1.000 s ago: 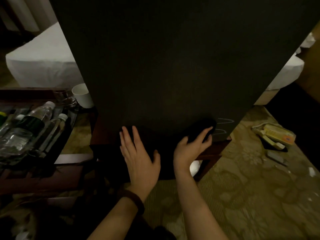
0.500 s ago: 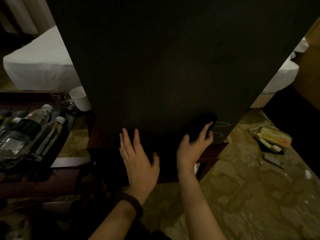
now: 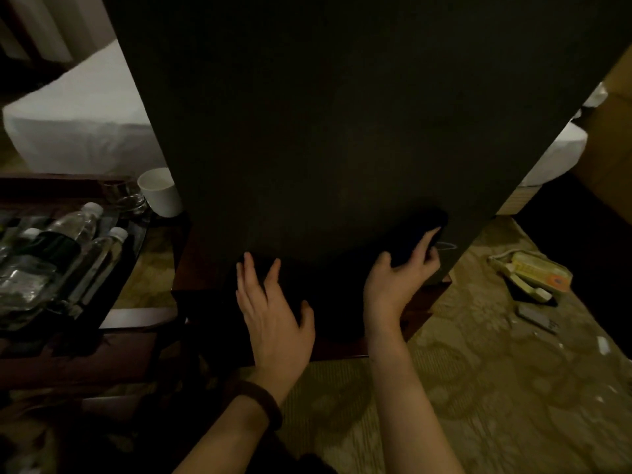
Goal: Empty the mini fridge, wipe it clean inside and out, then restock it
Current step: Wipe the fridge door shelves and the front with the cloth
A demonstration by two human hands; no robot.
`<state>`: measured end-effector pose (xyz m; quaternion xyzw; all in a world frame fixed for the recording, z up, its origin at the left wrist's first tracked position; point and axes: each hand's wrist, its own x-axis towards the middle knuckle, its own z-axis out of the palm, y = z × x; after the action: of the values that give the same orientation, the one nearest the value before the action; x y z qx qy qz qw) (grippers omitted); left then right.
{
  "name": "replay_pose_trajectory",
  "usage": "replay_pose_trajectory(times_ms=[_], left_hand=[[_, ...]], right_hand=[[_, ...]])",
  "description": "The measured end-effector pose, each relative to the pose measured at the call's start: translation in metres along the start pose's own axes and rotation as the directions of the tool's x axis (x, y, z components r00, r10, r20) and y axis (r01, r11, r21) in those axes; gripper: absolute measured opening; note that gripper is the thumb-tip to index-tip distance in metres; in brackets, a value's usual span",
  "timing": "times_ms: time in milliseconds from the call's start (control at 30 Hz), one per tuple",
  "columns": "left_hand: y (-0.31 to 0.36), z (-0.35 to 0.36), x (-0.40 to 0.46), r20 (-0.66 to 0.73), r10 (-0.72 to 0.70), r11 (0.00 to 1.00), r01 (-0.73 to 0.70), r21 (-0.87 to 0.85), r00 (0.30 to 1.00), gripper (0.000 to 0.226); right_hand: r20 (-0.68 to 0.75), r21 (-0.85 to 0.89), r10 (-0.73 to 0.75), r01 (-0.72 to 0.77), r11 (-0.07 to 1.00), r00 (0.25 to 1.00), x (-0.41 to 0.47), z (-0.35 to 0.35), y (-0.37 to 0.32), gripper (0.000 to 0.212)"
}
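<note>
The black mini fridge (image 3: 325, 114) fills the middle of the view, its dark outer face toward me, standing on a dark wooden base (image 3: 422, 304). My left hand (image 3: 273, 309) lies flat on the lower part of that face with fingers spread. My right hand (image 3: 393, 282) holds a dark cloth (image 3: 417, 227) between thumb and fingers and presses it against the fridge near its lower right corner. The cloth is hard to tell apart from the black surface.
Several water bottles (image 3: 68, 241) lie in a dark tray at the left, with a white cup (image 3: 160, 193) and a glass (image 3: 123, 196) behind them. White bedding (image 3: 75, 131) is at the back left. A yellowish telephone (image 3: 533, 278) and small items lie on the patterned carpet at right.
My right hand has slid the cloth a little to the right along the fridge's lower edge. My left hand stays flat in the same place.
</note>
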<state>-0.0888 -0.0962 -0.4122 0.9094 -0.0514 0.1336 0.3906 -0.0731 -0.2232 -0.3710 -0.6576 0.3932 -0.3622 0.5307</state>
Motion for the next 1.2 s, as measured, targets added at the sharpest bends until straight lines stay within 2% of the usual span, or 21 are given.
replay_pose_trajectory(times_ms=[100,167,267,367,433,500,667,733,833,900,967,1100,1167,1200], left_hand=[[-0.002,-0.002,-0.002,0.012,-0.003,1.000,0.003,0.001,1.000,0.070],[-0.002,-0.001,-0.002,0.017,0.002,1.000,-0.002,0.000,1.000,0.070],[-0.001,0.003,-0.001,0.002,0.009,1.000,-0.008,-0.015,1.000,0.070],[0.001,0.005,0.000,-0.005,0.002,1.000,-0.002,-0.024,1.000,0.070],[0.000,0.005,0.001,-0.013,0.010,1.000,-0.011,-0.022,1.000,0.070],[-0.002,0.005,-0.001,-0.002,0.010,1.000,-0.010,-0.010,1.000,0.069],[0.004,0.006,-0.009,0.021,-0.037,0.999,0.036,0.026,0.999,0.070],[0.010,0.006,-0.009,0.038,-0.046,0.999,0.046,0.020,0.998,0.071],[0.017,0.004,-0.004,0.021,-0.035,0.999,0.035,-0.009,0.999,0.071],[0.020,0.003,-0.002,-0.004,-0.024,0.999,0.024,-0.027,1.000,0.070],[0.021,0.002,-0.002,-0.011,-0.015,0.999,0.015,-0.031,1.000,0.069],[0.021,0.004,-0.011,0.025,-0.029,1.000,0.029,-0.001,0.999,0.073],[0.026,0.005,-0.015,0.041,-0.022,1.000,0.022,0.006,0.999,0.074],[0.028,0.004,-0.016,0.050,-0.021,1.000,0.020,0.015,0.999,0.075]], right_hand=[[0.011,-0.012,0.348,-0.348,0.937,0.937,0.000,-0.003,0.032,0.071],[0.050,-0.025,0.446,-0.446,0.895,0.893,0.000,-0.003,0.046,0.070],[0.070,0.022,0.390,-0.392,0.920,0.918,0.003,-0.005,0.026,0.071],[0.009,0.016,0.151,-0.151,0.988,0.988,0.014,-0.010,-0.009,0.073],[-0.043,0.056,0.067,-0.065,0.996,0.997,0.021,-0.008,-0.016,0.074],[-0.052,0.024,0.096,-0.095,0.995,0.994,0.021,-0.010,-0.003,0.073],[0.070,0.045,0.417,-0.421,0.906,0.906,0.014,-0.013,0.046,0.072],[0.084,0.081,0.421,-0.427,0.901,0.903,0.017,-0.014,0.040,0.070],[0.046,0.042,0.240,-0.242,0.969,0.970,0.028,-0.018,0.009,0.071],[-0.019,0.118,0.178,-0.174,0.978,0.984,0.026,-0.019,-0.015,0.072],[-0.027,0.117,0.213,-0.209,0.971,0.977,0.037,-0.017,0.004,0.071],[0.099,0.223,0.526,-0.534,0.816,0.845,0.043,-0.022,0.043,0.066],[0.151,0.217,0.540,-0.561,0.799,0.828,0.051,-0.024,0.052,0.064],[0.152,0.220,0.502,-0.524,0.823,0.852,0.051,-0.025,0.046,0.065]])
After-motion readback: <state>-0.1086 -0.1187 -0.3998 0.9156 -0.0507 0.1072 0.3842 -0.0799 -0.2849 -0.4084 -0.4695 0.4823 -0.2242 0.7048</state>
